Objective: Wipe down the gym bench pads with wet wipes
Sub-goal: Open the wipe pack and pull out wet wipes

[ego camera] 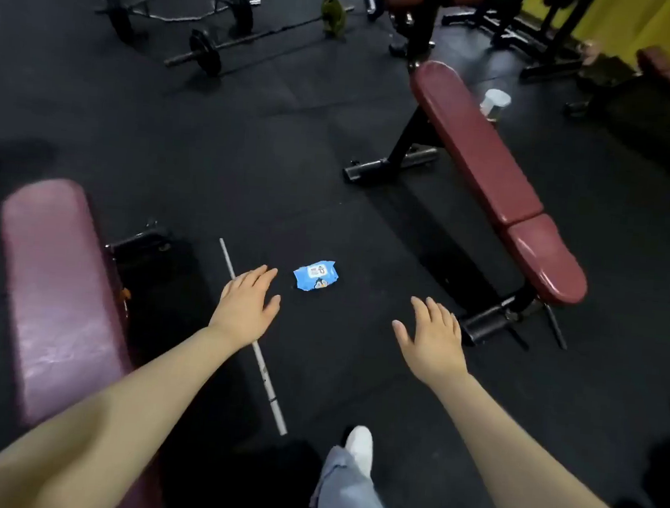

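Black rubber floor [294,138], yellow wall [664,23]

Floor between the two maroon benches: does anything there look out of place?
Yes. The blue wet-wipe pack lies on the black rubber floor, not on a bench, and a loose thin silver bar lies aslant beside it, where someone could trip.

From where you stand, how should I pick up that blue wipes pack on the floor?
Come straight down on the wipes pack, which lies flat on the black floor, and pinch across its shorter width at the middle. The left hand is open and seems nearest; the metal rod lies beside it, not blocking.
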Action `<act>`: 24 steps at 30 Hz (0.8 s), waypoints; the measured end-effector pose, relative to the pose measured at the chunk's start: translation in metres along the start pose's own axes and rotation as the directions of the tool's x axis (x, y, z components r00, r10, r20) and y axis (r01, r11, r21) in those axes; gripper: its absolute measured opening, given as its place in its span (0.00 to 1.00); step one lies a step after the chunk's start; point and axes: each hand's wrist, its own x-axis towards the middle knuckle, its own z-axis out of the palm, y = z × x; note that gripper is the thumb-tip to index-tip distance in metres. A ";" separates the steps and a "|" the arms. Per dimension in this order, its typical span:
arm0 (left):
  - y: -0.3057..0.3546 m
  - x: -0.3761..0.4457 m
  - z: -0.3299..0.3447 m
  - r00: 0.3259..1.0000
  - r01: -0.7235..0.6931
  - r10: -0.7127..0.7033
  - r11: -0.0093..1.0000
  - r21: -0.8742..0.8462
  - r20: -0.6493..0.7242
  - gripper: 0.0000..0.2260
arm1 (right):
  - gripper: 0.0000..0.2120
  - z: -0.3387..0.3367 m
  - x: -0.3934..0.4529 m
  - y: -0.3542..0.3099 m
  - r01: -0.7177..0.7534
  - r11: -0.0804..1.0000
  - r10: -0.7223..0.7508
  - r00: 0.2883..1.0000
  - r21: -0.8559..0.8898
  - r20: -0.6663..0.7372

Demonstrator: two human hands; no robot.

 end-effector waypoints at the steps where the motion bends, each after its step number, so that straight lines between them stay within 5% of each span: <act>1: 0.005 0.013 0.002 0.999 0.032 -0.032 0.999 -0.042 -0.009 0.25 | 0.30 -0.002 0.019 0.006 0.003 1.000 -0.003 1.000 0.020 0.020; 11: 0.016 0.168 0.012 0.975 0.214 -0.219 0.968 -0.132 -0.030 0.24 | 0.30 -0.016 0.235 0.025 0.138 0.990 -0.142 0.974 0.034 0.179; 24: -0.068 0.390 0.046 0.938 0.333 -0.308 0.929 -0.161 0.162 0.25 | 0.29 0.055 0.490 -0.047 0.171 0.985 -0.168 0.914 0.024 0.370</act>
